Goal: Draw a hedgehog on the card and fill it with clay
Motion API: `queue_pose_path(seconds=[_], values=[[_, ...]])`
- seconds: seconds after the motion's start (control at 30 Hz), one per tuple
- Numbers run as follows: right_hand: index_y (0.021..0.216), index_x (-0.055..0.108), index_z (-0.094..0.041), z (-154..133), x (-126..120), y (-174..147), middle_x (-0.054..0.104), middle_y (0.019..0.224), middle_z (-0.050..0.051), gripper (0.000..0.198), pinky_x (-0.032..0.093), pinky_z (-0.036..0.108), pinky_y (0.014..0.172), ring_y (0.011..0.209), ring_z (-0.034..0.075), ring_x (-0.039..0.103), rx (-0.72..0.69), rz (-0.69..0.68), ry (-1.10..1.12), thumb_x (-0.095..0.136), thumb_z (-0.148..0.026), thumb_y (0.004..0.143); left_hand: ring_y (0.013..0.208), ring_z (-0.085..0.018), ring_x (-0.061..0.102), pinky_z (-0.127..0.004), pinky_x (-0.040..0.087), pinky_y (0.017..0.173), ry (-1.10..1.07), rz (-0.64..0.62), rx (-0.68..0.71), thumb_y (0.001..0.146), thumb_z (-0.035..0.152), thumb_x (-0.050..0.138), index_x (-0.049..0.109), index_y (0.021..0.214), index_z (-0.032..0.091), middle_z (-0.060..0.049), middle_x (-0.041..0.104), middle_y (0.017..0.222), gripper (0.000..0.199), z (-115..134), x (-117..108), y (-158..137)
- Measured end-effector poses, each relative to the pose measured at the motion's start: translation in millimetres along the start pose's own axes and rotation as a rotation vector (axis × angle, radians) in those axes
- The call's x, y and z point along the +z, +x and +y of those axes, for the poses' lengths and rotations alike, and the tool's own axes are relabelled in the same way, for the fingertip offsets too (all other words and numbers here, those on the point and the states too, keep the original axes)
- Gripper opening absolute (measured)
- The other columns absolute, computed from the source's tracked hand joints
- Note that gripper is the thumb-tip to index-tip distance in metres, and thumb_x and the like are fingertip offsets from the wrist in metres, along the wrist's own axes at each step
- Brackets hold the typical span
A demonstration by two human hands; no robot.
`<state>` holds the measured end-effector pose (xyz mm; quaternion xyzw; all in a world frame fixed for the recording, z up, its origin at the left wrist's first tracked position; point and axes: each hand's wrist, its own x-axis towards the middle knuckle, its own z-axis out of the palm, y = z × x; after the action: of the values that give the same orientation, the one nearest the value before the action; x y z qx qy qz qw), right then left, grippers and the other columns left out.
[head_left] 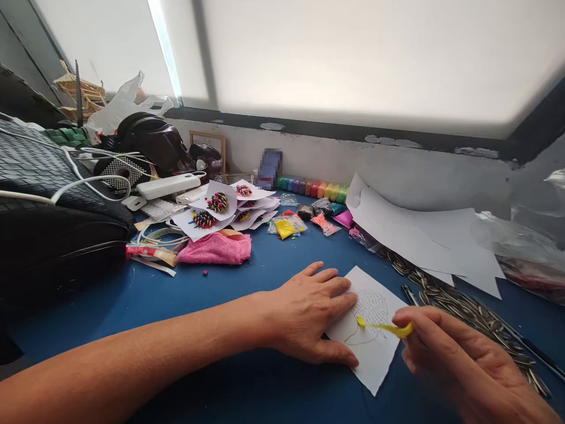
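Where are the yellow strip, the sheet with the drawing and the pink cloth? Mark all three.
Yellow strip point(399, 331): head view, on its thicker, pinched end.
Sheet with the drawing point(371, 309): head view, on the patterned part of the drawing.
Pink cloth point(215, 249): head view, on the middle of its bunched surface.

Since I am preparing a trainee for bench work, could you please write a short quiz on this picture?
1. Multiple choice: what colour is the thin strip pinched in the right hand?
a) pink
b) yellow
c) green

2. True or false: the left hand lies flat, partly on the paper that bears a line drawing.

3. Short answer: what lies loosely heaped between the big white sheets and the right hand?

Key: 1. b; 2. true; 3. striped seeds.
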<state>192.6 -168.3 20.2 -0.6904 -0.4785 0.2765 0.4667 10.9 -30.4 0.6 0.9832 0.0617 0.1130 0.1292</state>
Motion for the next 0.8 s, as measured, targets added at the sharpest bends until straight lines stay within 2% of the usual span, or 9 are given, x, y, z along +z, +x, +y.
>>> queue_pose_path(seconds=[0.13, 0.27, 0.33, 0.4, 0.47, 0.57, 0.7, 0.8], values=[[0.087, 0.074, -0.024, 9, -6, 0, 0.064, 0.059, 0.002, 0.045, 0.055, 0.019, 0.059, 0.059, 0.015, 0.064, 0.057, -0.054, -0.093, 0.059, -0.065, 0.077, 0.121, -0.032, 0.047, -0.054, 0.025, 0.110, 0.036, 0.025, 0.006, 0.082, 0.066, 0.053, 0.044, 0.135, 0.017, -0.015, 0.051, 0.133, 0.072, 0, 2, 1], [0.093, 0.075, -0.024, 16, -7, 0, 0.068, 0.063, 0.001, 0.042, 0.056, 0.019, 0.057, 0.061, 0.017, 0.068, 0.008, -0.071, -0.194, 0.059, -0.061, 0.080, 0.102, -0.027, 0.055, -0.051, 0.026, 0.108, 0.080, 0.048, 0.002, 0.081, 0.071, 0.050, 0.054, 0.123, 0.016, -0.013, 0.058, 0.112, 0.069, 2, 3, 3], [0.093, 0.075, -0.025, 16, -4, -2, 0.069, 0.064, 0.000, 0.036, 0.055, 0.018, 0.053, 0.060, 0.016, 0.069, -0.083, -0.042, -0.264, 0.059, -0.055, 0.082, 0.095, -0.025, 0.055, -0.050, 0.028, 0.107, 0.085, 0.054, -0.005, 0.080, 0.072, 0.050, 0.056, 0.118, 0.016, -0.011, 0.058, 0.104, 0.068, 3, 4, 4], [0.093, 0.074, -0.026, 15, -1, -4, 0.072, 0.071, -0.001, 0.030, 0.055, 0.018, 0.053, 0.060, 0.015, 0.069, -0.229, 0.009, -0.336, 0.059, -0.049, 0.085, 0.097, -0.025, 0.056, -0.047, 0.031, 0.105, 0.077, 0.059, -0.002, 0.080, 0.072, 0.050, 0.057, 0.115, 0.015, -0.012, 0.058, 0.105, 0.067, 4, 5, 4], [0.095, 0.073, -0.026, 14, 2, -5, 0.074, 0.084, 0.000, 0.024, 0.055, 0.018, 0.057, 0.066, 0.015, 0.071, -0.404, 0.054, -0.425, 0.058, -0.044, 0.087, 0.110, -0.029, 0.053, -0.045, 0.030, 0.106, 0.073, 0.066, 0.013, 0.082, 0.070, 0.049, 0.056, 0.117, 0.013, -0.016, 0.055, 0.122, 0.068, 4, 7, 4], [0.102, 0.069, -0.024, 16, 3, -6, 0.074, 0.095, 0.002, 0.021, 0.055, 0.017, 0.063, 0.075, 0.014, 0.071, -0.623, 0.061, -0.582, 0.056, -0.037, 0.091, 0.131, -0.033, 0.040, -0.044, 0.027, 0.111, 0.058, 0.051, 0.045, 0.086, 0.066, 0.047, 0.051, 0.124, 0.009, -0.018, 0.041, 0.145, 0.069, 4, 8, 4], [0.106, 0.064, -0.023, 19, 6, -6, 0.073, 0.094, 0.002, 0.017, 0.053, 0.019, 0.072, 0.079, 0.013, 0.070, -0.763, 0.047, -0.703, 0.052, -0.029, 0.095, 0.130, -0.032, 0.043, -0.043, 0.032, 0.108, 0.011, 0.016, 0.052, 0.087, 0.063, 0.048, 0.048, 0.128, 0.008, -0.017, 0.047, 0.141, 0.069, 5, 8, 5], [0.105, 0.062, -0.022, 21, 10, -7, 0.072, 0.091, 0.001, 0.015, 0.052, 0.021, 0.075, 0.080, 0.013, 0.069, -0.847, 0.036, -0.755, 0.050, -0.024, 0.095, 0.130, -0.033, 0.043, -0.043, 0.032, 0.107, 0.011, 0.019, 0.049, 0.086, 0.062, 0.051, 0.048, 0.129, 0.008, -0.017, 0.046, 0.142, 0.069, 5, 7, 5]])
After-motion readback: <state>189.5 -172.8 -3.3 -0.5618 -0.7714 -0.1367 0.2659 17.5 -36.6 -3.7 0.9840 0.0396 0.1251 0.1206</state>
